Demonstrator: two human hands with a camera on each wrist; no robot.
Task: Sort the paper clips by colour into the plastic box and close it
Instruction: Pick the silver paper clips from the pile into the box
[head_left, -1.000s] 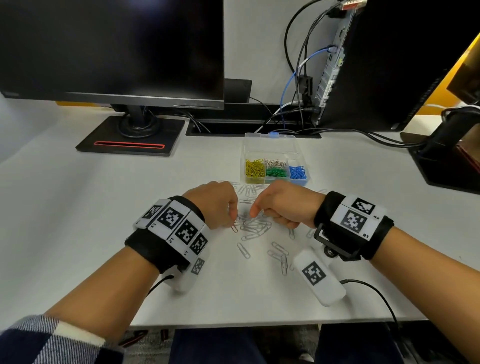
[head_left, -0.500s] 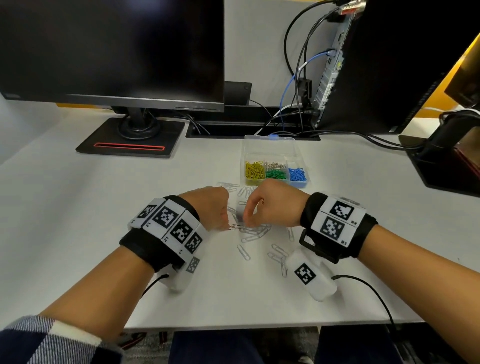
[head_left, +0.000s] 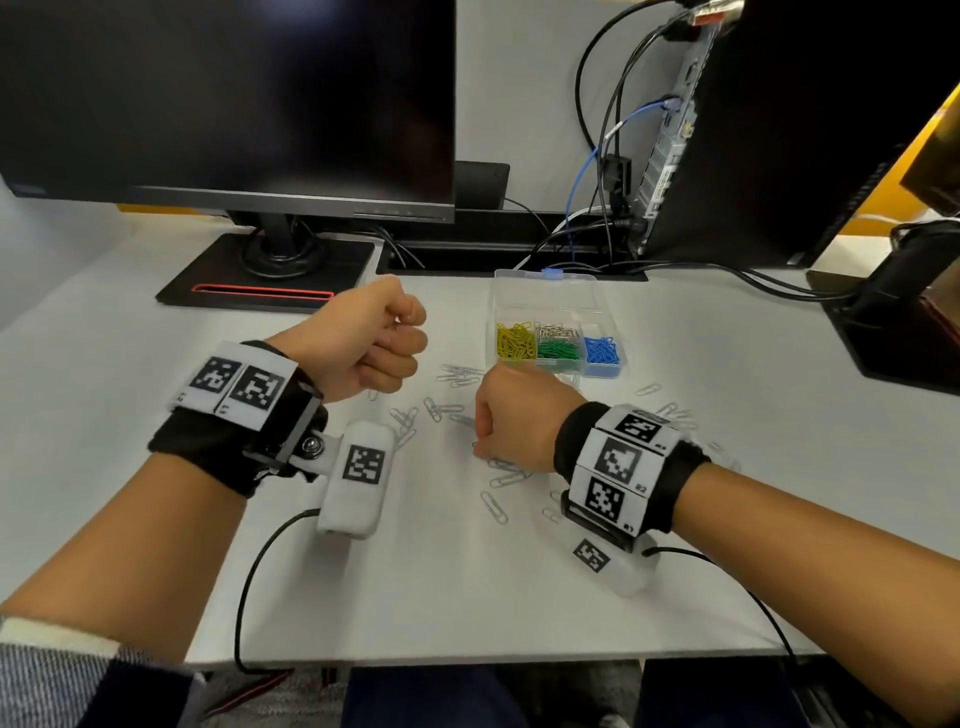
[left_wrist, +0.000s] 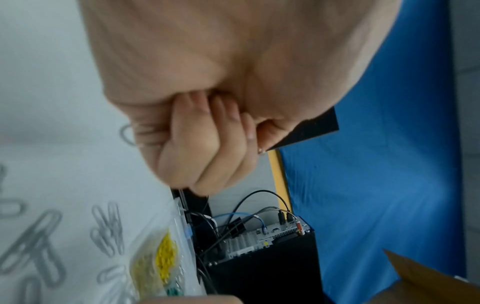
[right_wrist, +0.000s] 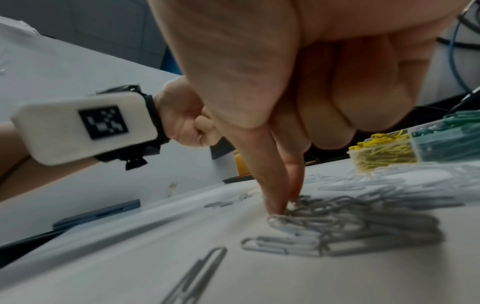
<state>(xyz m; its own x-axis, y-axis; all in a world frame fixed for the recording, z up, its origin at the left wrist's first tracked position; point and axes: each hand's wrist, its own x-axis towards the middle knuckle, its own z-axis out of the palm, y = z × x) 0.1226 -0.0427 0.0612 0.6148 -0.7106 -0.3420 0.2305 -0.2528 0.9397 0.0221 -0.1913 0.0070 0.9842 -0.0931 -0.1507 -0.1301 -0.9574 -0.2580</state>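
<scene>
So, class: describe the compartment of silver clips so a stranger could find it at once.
Start at the black monitor on the white desk, then move right to the open clear plastic box before the cables. Its silver clips fill the middle rear compartment, directly behind the green clips and between yellow clips and blue clips: the only uncoloured batch inside.

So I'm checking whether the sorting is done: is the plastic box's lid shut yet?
No, the plastic box lies open, its yellow, silver, green and blue clips uncovered.

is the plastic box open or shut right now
Open. The plastic box has its clear lid folded back, leaving the yellow, silver, green and blue clips exposed.
</scene>
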